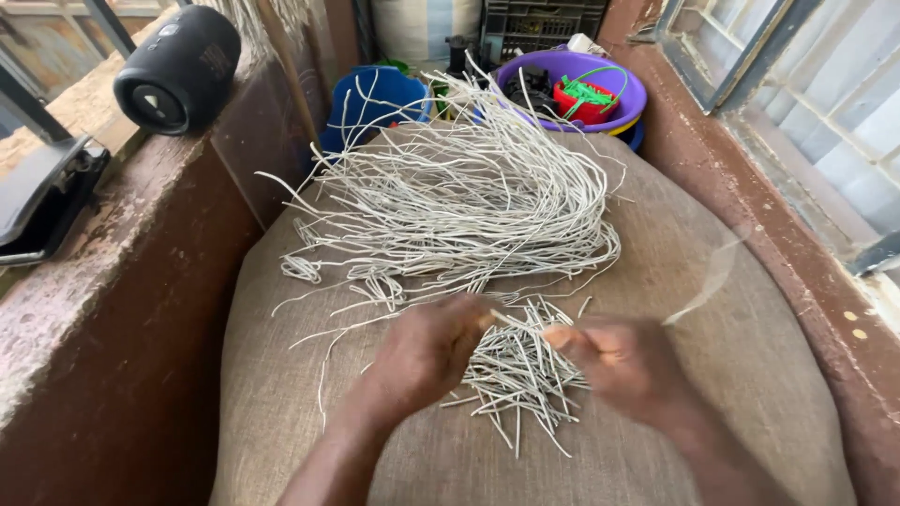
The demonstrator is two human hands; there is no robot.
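Pale grey-white strands (459, 201) on brown coarse-weave sacking (731, 328); far right, purple basin (626, 94) holding red basket (586, 101) with green handle; far left, black speaker (178, 67).

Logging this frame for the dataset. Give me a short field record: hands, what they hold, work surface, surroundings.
left hand: pinching one end of a short pale strand
right hand: pinching the other end, motion-blurred
cut pieces: heap under the hands
long strands: loose tangle beyond the hands
surface: burlap sack
left ledge: black speaker
far end: purple basin with red basket, blue tub
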